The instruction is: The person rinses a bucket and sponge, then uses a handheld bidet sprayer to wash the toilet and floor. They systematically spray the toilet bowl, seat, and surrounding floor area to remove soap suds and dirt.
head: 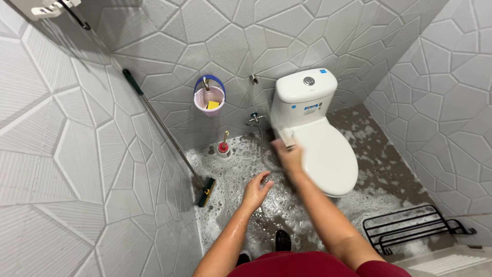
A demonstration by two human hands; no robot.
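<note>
The bathroom was evenly and brightly lit from overhead, with soft shadows only. The white toilet [318, 138] lid showed mild glare. The right hand [288, 154] near it was motion-blurred, while the left hand [254, 191] stayed fairly sharp. Wide-angle distortion bent the tiled walls [61, 154] toward the frame edges.

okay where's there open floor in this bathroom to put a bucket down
Free: the soapy floor between the brush head and the toilet, and the patch right of the toilet, above the black rack. Crowded: the corner by the plunger and hose.
</note>
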